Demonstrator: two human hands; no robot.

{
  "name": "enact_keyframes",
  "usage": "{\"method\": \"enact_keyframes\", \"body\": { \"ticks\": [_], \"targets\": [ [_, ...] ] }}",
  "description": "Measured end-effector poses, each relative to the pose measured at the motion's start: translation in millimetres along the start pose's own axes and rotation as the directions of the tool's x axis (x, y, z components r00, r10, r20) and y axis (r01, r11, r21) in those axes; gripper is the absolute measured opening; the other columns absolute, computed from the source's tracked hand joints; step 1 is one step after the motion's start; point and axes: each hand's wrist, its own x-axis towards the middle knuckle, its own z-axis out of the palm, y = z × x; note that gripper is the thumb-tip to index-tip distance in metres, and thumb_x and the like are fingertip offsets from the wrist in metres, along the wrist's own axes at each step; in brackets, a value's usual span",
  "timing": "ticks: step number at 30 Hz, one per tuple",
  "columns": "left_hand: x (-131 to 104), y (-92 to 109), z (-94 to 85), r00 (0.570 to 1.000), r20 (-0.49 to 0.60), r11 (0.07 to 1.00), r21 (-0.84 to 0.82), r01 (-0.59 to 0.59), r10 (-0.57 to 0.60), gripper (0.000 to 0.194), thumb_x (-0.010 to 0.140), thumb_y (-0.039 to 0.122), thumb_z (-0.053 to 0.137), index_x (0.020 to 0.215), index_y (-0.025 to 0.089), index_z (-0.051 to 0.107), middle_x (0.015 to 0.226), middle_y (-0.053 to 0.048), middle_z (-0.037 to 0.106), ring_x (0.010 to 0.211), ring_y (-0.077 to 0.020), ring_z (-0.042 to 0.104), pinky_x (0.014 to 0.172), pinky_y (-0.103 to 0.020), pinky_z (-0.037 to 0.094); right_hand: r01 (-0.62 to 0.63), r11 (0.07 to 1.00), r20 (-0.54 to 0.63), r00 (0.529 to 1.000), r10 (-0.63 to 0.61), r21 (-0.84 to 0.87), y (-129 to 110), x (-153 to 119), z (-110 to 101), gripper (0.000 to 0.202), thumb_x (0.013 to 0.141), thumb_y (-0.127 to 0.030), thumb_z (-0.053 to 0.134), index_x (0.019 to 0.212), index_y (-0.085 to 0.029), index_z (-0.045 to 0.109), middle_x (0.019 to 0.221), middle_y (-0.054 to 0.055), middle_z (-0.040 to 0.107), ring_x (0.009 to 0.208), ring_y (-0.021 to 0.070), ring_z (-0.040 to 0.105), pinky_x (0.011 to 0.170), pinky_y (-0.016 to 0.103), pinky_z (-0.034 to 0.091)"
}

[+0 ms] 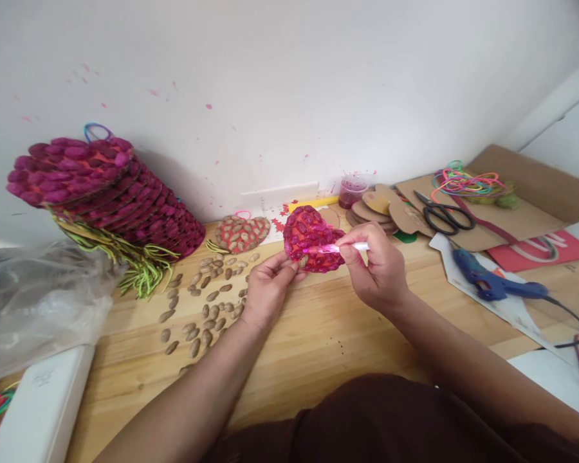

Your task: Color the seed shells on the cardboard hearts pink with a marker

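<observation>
At the centre of the frame, above a pale wooden tabletop (318, 337): a rounded, heart-like magenta piece studded with painted peanuts (311, 228), face tilted toward the camera, one bare tan peanut (303, 262) near the lower edge. Just below and left of it, a left hand (269, 283) nearly closed, gripping the lower left edge between thumb and fingers. To the right, a right hand (379, 263) curled tight, pinching a slim white brush-like stick (361, 246), magenta-stained end laid across the front of the piece. Left of centre, scattered loose tan peanuts (207, 336); behind them, lying flat, a red heart-shaped piece covered in unpainted peanuts (242, 235). Upper left, a leaning column of magenta peanut-covered pieces (101, 193) with yellow-green tassels (147, 273). Beyond the right hand, a clear cup of magenta liquid (351, 193) beside stacked brown cardboard cutouts (374, 215). Far right, black-handled scissors (446, 218) on brown cardboard (525, 222), and below, a blue glue gun (495, 283).
</observation>
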Motion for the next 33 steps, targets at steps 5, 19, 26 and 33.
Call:
{"method": "enact_keyframes", "body": {
  "ticks": [5,19,26,33],
  "targets": [
    [0.0,0.1,0.1,1.0,-0.008,1.0,-0.004,-0.001,0.001,0.035,0.061,0.031,0.098,0.091,0.018,0.085,0.084,-0.004,0.082,0.073,-0.0128,0.072,0.073,-0.023,0.062,-0.002,1.0,0.03,1.0,0.003,-0.005,3.4,-0.3,1.6,0.005,0.098,-0.021,0.059,0.094,-0.024,0.061,0.086,0.002,0.071,0.081,0.0191,0.064,0.071,0.034,0.05],
    [0.7,1.8,-1.0,1.0,-0.003,1.0,-0.008,0.015,-0.015,0.034,0.061,0.03,0.097,0.09,0.017,0.085,0.084,-0.005,0.081,0.073,-0.0142,0.072,0.073,-0.025,0.062,-0.027,1.0,0.022,0.999,0.027,0.0,3.6,0.1,0.9,0.006,0.099,-0.022,0.059,0.093,-0.024,0.061,0.086,0.002,0.072,0.081,0.0196,0.064,0.073,0.035,0.051],
    [0.7,-1.5,-2.2,1.0,0.01,1.0,0.029,0.0,-0.001,0.032,0.065,0.031,0.095,0.093,0.018,0.084,0.085,-0.004,0.081,0.073,-0.0148,0.072,0.075,-0.027,0.062,-0.019,0.999,0.023,1.0,0.018,0.039,2.1,0.4,2.1,0.005,0.099,-0.023,0.058,0.095,-0.024,0.061,0.088,0.003,0.072,0.081,0.0195,0.065,0.072,0.035,0.051],
    [-0.3,-0.3,-0.8,1.0,-0.004,1.0,0.026,0.008,-0.008,0.034,0.063,0.032,0.096,0.092,0.018,0.084,0.083,-0.003,0.08,0.073,-0.0146,0.072,0.076,-0.027,0.062,0.075,0.997,0.017,0.997,-0.076,0.022,-2.4,1.0,-0.1,0.007,0.097,-0.018,0.059,0.096,-0.025,0.061,0.086,0.002,0.071,0.083,0.0195,0.064,0.073,0.034,0.052]
  ]
}}
